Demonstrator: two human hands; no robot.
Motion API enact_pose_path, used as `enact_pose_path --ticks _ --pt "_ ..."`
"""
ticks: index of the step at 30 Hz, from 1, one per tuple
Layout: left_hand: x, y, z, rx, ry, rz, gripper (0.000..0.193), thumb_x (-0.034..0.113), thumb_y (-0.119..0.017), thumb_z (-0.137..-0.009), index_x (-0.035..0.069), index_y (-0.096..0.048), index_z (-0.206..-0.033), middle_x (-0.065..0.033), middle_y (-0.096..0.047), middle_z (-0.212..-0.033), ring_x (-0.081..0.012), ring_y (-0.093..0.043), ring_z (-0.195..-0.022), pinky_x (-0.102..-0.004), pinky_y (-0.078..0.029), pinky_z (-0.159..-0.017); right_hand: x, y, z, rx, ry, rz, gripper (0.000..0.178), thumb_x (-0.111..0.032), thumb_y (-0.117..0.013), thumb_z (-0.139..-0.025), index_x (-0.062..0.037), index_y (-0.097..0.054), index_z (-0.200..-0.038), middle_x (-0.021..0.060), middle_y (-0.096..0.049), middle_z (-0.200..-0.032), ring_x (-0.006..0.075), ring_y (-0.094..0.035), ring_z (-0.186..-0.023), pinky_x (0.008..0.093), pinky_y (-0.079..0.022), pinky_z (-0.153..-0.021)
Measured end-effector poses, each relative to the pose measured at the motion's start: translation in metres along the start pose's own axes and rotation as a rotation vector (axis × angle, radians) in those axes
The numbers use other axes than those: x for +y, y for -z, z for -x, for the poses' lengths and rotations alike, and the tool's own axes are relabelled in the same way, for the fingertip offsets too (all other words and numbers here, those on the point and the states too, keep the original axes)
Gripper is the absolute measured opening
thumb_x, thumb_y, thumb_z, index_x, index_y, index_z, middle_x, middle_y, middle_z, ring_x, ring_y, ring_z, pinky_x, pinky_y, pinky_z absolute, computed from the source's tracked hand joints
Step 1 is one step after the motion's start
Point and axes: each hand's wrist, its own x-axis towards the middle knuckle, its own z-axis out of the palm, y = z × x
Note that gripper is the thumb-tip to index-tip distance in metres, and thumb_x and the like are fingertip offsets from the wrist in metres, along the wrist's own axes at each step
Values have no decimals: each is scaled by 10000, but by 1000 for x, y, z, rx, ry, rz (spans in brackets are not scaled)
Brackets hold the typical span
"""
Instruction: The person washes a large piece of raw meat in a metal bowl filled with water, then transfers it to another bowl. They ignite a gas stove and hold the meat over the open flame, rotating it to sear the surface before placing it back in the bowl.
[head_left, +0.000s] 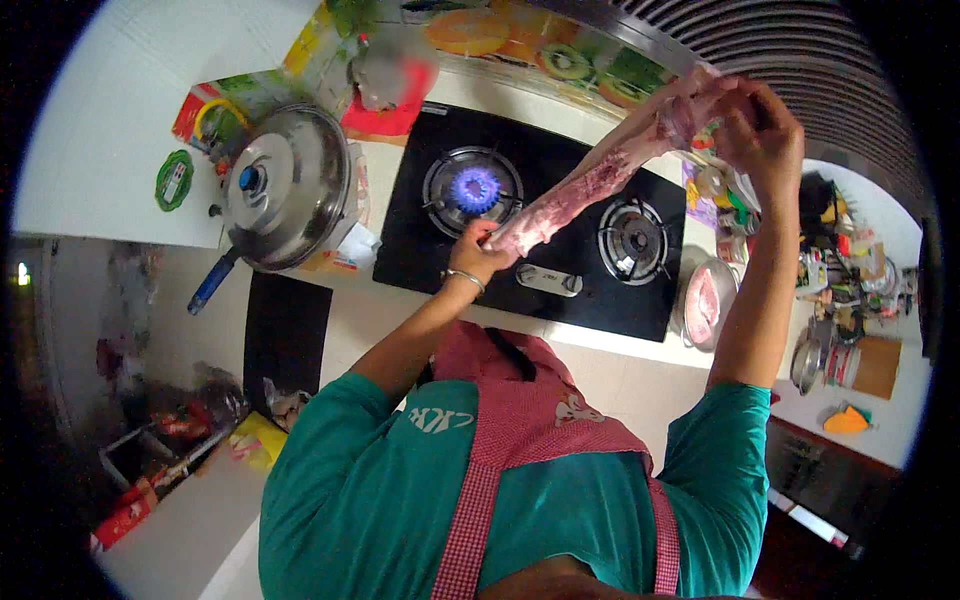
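A long strip of raw meat point(598, 178), pink with a pale rind side, is stretched slantwise over the black gas stove point(560, 150). My left hand point(478, 254) is closed on its lower end, near the front of the lit burner. My right hand point(768, 138) grips the upper end, raised high at the far right. Blue flames burn on the left burner point(474, 187); no flame shows on the right burner point(633, 242). The meat hangs between the two burners, its middle held by neither hand. Another piece of raw meat point(703, 306) lies in a metal bowl point(730, 285) right of the stove.
Left of the stove sits a wide lidded wok point(290, 190), its blue handle point(212, 283) jutting toward me. A red cloth or bag point(385, 115) lies behind it. Jars and bottles crowd the right counter, with an orange item point(847, 419) nearer me. A ribbed hood point(800, 60) overhangs the back right.
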Motion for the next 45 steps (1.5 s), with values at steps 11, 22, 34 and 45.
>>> enact_pose_path --ticks 11,22,34,45 --pt "51 -82 -45 -437 -200 19 267 85 -659 -810 50 -613 -1070 -34 -624 -1063 -153 -594 -936 -305 -470 -854 -81 107 46 249 58 157 178 2 -636 -843 11 -667 -1018 67 -682 -961 100 -629 -821 233 -522 -724" --pt "254 -254 -18 -1389 188 754 412 374 -439 -988 69 -542 -1244 -72 -573 -1232 -152 -542 -1084 -317 -406 -980 -77 216 114 521 41 370 177 5 -646 -852 18 -680 -1025 71 -683 -964 125 -641 -851 243 -523 -776" --pt "175 -288 70 -1598 447 638 471 102 -631 -855 73 -443 -1286 -73 -536 -1249 -177 -526 -1120 -343 -389 -993 -54 284 230 442 37 389 174 49 -601 -853 31 -673 -1010 104 -676 -1005 152 -635 -907 264 -520 -792" --pt "131 -352 164 -1620 359 536 808 -96 -723 -641 28 -382 -1363 -81 -584 -1210 -182 -562 -1127 -334 -488 -927 -25 366 330 544 -27 162 184 3 -617 -862 24 -667 -1037 107 -673 -1043 148 -641 -898 251 -518 -797"
